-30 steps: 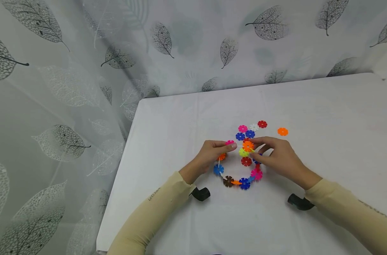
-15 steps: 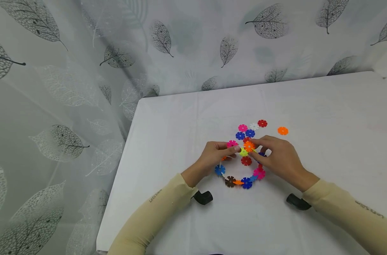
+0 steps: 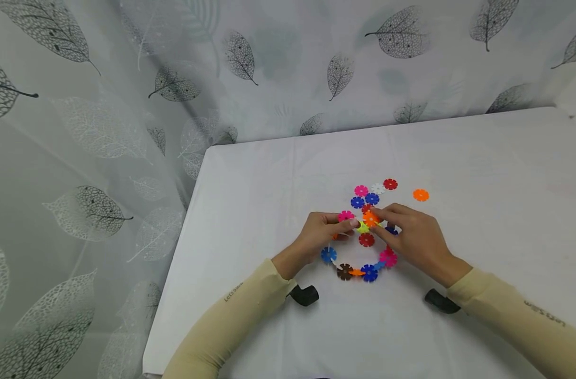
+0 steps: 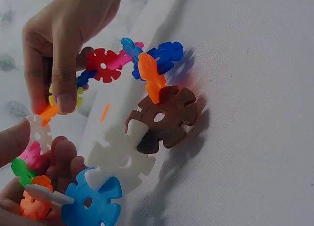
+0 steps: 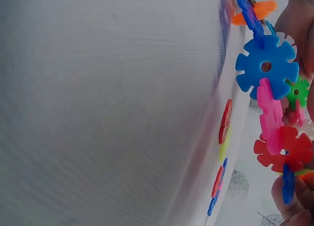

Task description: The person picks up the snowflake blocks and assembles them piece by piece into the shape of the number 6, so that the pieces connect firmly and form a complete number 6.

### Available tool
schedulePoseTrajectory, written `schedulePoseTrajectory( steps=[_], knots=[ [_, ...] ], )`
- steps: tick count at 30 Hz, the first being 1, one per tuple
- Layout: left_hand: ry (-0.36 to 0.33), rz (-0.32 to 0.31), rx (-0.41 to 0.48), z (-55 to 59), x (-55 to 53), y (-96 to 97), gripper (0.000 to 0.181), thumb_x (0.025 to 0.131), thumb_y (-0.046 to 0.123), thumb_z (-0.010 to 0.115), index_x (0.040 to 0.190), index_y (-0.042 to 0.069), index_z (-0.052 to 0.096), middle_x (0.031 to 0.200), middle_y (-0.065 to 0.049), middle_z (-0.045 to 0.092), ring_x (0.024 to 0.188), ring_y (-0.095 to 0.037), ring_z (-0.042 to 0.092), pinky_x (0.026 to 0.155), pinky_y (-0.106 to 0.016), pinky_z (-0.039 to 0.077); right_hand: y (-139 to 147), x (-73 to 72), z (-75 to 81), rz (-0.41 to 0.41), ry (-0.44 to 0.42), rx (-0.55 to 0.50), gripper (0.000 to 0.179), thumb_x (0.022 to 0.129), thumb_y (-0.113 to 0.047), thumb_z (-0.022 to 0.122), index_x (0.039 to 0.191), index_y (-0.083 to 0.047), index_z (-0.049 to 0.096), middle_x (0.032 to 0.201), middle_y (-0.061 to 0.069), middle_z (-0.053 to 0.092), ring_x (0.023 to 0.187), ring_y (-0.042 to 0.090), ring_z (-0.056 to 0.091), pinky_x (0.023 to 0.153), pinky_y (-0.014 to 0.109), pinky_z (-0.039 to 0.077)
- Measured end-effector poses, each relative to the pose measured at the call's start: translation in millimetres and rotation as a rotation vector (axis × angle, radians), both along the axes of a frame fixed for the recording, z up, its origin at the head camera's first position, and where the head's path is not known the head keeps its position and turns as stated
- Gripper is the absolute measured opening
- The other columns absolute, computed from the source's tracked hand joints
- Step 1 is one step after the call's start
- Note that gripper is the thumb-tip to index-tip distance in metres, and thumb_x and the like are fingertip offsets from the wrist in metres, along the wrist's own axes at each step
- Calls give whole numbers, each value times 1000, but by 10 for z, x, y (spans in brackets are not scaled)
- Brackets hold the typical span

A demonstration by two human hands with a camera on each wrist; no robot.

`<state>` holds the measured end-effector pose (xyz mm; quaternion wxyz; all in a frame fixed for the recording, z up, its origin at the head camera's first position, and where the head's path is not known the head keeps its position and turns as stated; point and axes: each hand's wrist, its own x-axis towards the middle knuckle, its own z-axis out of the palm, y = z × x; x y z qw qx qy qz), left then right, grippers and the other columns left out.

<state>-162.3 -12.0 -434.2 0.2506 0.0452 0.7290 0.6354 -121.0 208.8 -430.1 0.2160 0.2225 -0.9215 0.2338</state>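
Observation:
Both hands hold a chain of slotted plastic snowflake discs, bent into a loop over the table. My left hand (image 3: 318,234) pinches a white disc (image 4: 40,133) at one end, its fingers behind the pink, green and orange discs. My right hand (image 3: 413,229) pinches the other end, where an orange disc (image 3: 370,218) joins a yellow disc (image 4: 73,99). These two ends meet or nearly meet between the hands. The loop's front hangs low, with a brown disc (image 4: 162,119), a dark blue disc (image 3: 369,272) and a light blue disc (image 5: 265,66).
Loose discs lie behind the loop: a pink disc (image 3: 361,190), a white disc (image 3: 378,188), a red disc (image 3: 390,184) and two blue ones. An orange disc (image 3: 421,195) lies apart to the right. Another red disc (image 3: 366,239) shows inside the loop. Leaf-print curtains (image 3: 269,68) border the white table (image 3: 250,189).
My left hand has moved slightly right, narrowing the gap between the hands. The chain's front has shifted a little right. Over the last half second the hands have barely moved.

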Motion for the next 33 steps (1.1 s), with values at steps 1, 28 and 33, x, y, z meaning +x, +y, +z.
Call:
schedulePoseTrajectory(
  steps=[1,28,33],
  knots=[
    [-5,3,3,-1,2,6,28,94,30,75,106,6,80,97,-12,76,93,-26,71,84,-30,56,3,2,-6,2,8,2,47,73,-13,92,116,-2,76,94,11,72,70,22,68,52,32,53],
    [-5,-46,-112,-17,23,-200,52,89,36,78,135,14,67,119,2,70,100,-16,67,89,-34,55,78,37,-9,-78,-239,-173,43,78,-16,89,117,-6,74,103,9,74,76,22,70,53,27,51],
    [-63,-47,-96,-46,62,-298,41,86,24,83,120,4,73,102,-4,74,90,-17,70,82,-34,59,108,33,7,-106,-312,-234,42,81,-17,87,120,-9,72,105,9,74,79,23,69,56,28,53]
  ],
)
